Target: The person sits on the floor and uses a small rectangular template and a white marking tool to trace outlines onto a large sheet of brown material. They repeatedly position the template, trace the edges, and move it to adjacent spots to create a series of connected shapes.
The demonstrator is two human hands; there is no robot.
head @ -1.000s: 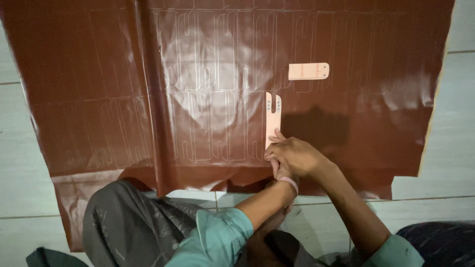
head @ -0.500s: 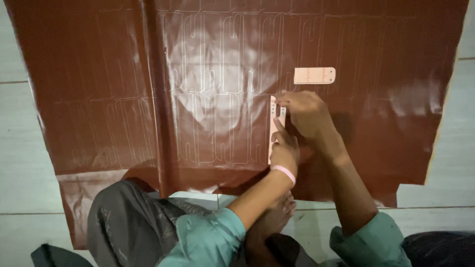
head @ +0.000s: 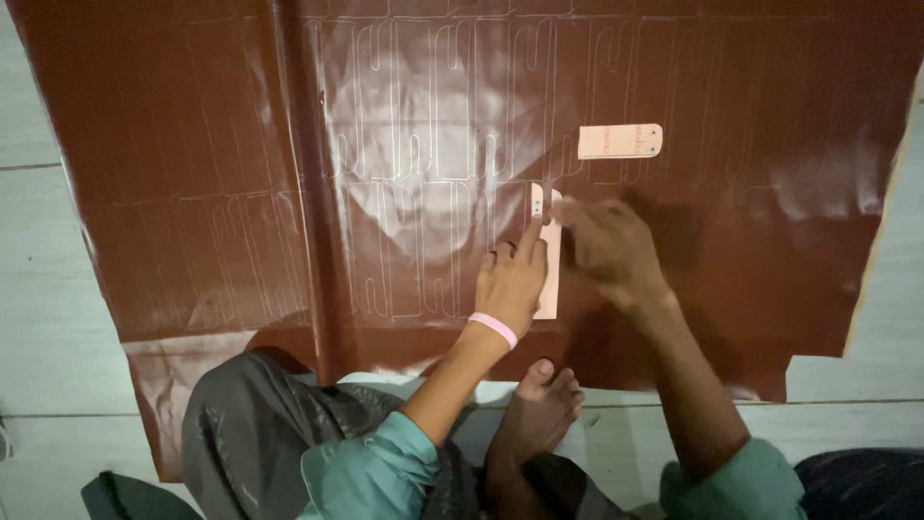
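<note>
Single head cam, looking almost straight down from above the seated person, facing forward over their lap. Close range: brown sheet (head: 192,144) on the pale floor (head: 58,385) fills the upper three quarters. Knees, a bare foot (head: 534,404) and both forearms enter from the bottom edge. No second view, so nothing overlaps.

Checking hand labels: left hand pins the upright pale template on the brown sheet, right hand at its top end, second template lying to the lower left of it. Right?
One thing is off: the second template lies to the upper right, not lower left. The head view shows it. The left hand does pin the upright pale template on the brown sheet, right hand at its top end.
</note>
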